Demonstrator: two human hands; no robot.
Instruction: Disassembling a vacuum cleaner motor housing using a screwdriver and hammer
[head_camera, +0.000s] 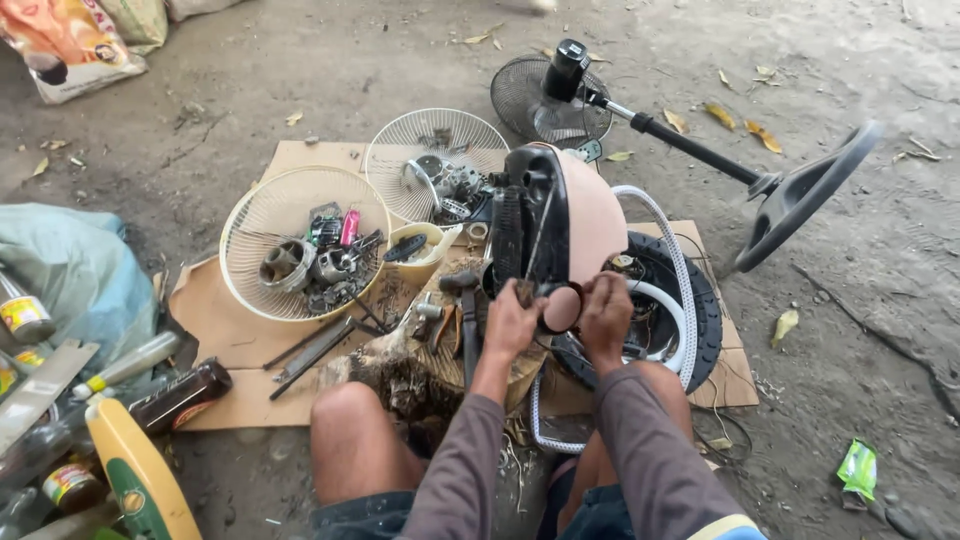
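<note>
1. My left hand (512, 322) grips the lower edge of the fan housing (555, 225), fingers curled tight on it, so the pink-and-black shell stays upright on the stump (420, 375) between my knees.
2. My right hand (606, 312) is pinched on the housing's round base piece (562, 308). Whether it grips a small tool or only the part, I cannot tell; the fingertips hide it.
3. The housing stands on end, black motor side facing left, which keeps its underside turned toward me.
4. A white ring (680, 270) loops behind the housing and rests over a black round guard (700, 310) lying flat on the cardboard (220, 330).
5. Two wire grilles serve as trays: the near grille (245, 215) holds motor parts, the far grille (480, 135) holds more metal pieces. Keeps loose bits off the dirt.
6. Rods (315, 348) lie on the cardboard just beside the near grille, within my left hand's reach.
7. A stand fan (690, 145) lies on its side on the ground, well apart, behind the housing.
8. Bottles (180, 395) crowd the ground at my left knee.
</note>
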